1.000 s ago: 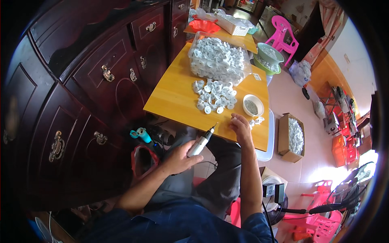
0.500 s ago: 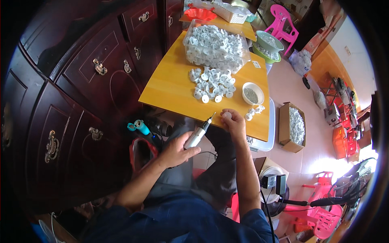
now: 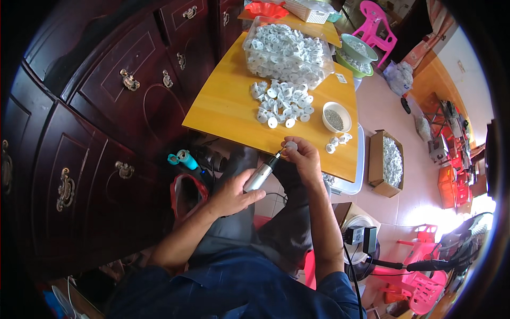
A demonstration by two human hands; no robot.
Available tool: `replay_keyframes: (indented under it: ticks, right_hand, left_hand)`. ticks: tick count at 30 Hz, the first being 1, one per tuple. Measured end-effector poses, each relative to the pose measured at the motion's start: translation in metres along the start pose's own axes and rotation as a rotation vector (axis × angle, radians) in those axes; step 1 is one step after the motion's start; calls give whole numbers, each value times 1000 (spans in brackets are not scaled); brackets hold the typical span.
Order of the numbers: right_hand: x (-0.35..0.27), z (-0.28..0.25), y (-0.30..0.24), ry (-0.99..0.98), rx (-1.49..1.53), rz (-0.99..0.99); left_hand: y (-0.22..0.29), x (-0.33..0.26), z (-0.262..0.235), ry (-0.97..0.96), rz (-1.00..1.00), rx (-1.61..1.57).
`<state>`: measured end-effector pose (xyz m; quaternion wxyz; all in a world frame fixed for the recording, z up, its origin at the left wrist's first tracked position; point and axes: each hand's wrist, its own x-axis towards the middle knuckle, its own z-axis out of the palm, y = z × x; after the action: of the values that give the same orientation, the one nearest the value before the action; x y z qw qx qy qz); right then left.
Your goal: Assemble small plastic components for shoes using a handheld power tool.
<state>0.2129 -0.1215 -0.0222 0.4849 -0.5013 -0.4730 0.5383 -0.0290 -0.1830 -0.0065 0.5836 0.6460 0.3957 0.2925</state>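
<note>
My left hand [image 3: 236, 194] is wrapped round a silver and black electric screwdriver [image 3: 258, 177], which slants up to the right. Between the fingers of my right hand [image 3: 304, 159] is a small round white plastic part [image 3: 290, 145]. The screwdriver's tip meets this part, or comes very close to it, at the table's near edge. Beyond my hands, a loose pile of white plastic parts [image 3: 284, 103] lies on the yellow table [image 3: 218, 106]. To the right stands a white bowl [image 3: 345, 118] of small grey screws [image 3: 333, 120], with several white parts [image 3: 334, 142] beside it.
A clear bin [image 3: 324, 69] heaped with white parts stands farther back. Right of the table are a cardboard box [image 3: 376, 165] of parts and stacked green basins [image 3: 372, 50]. Dark cabinets [image 3: 117, 106] line the left. A black cable [image 3: 350, 276] runs near my right arm.
My right hand has moved slightly left with the white part, bringing it to the screwdriver's tip. The whole view has shifted a little.
</note>
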Motion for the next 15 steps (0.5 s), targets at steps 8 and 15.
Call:
replay_keyframes:
  ticks: [8, 15]
  right_hand:
    - [0, 2, 1, 20, -42, -14]
    - [-1, 5, -1, 32, -27, -35]
  left_hand:
    - [1, -1, 0, -1, -7, 18]
    - [0, 0, 1, 8, 7, 34]
